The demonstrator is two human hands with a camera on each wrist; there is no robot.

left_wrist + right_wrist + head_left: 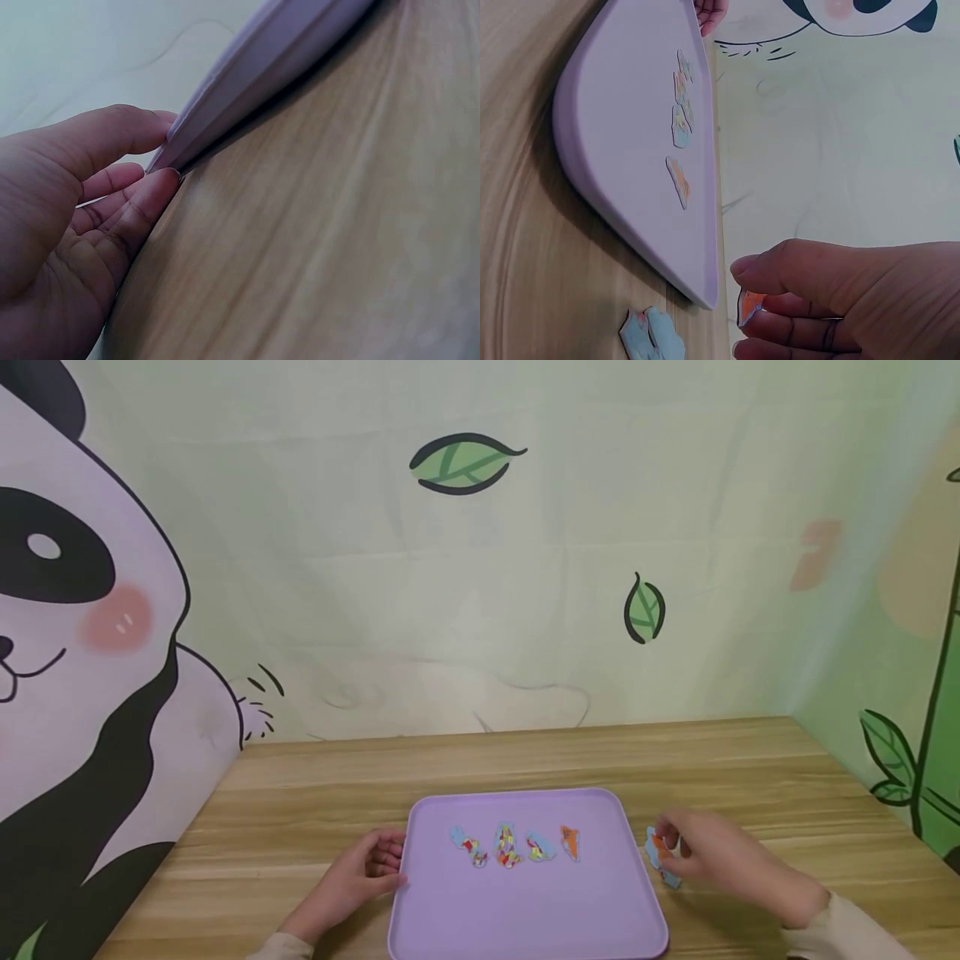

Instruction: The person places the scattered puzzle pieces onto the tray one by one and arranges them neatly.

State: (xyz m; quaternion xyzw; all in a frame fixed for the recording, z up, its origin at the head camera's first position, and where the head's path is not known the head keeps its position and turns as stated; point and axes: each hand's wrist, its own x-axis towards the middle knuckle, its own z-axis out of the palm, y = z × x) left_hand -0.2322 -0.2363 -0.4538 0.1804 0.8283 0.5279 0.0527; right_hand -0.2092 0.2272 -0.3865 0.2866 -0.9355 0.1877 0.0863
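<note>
Right hand (712, 852) pinches flat orange-and-blue puzzle piece (749, 306) beyond right edge of purple rectangular plastic tray (517, 914); left hand (358, 870) holds left edge. Slack grip could drop it onto flat pale-blue pieces (637, 337) (loose on wooden counter (330, 777)).

A cartoon panda (97, 668) and green leaves (461, 465) decorate the pale backdrop (337, 568)

Here's a small orange piece (751, 302) with a pale-blue edge, pinched in the right grip (712, 852)! Close by that grip, two loose pale-blue pieces (667, 335) lie side by side. Left of it, the flat purple tray (525, 910), its rim held by the left grip (363, 864), carries a row of thin, irregular, colourful cutouts (507, 847), the orange-and-blue one (571, 843) lying nearest the right grip.
</note>
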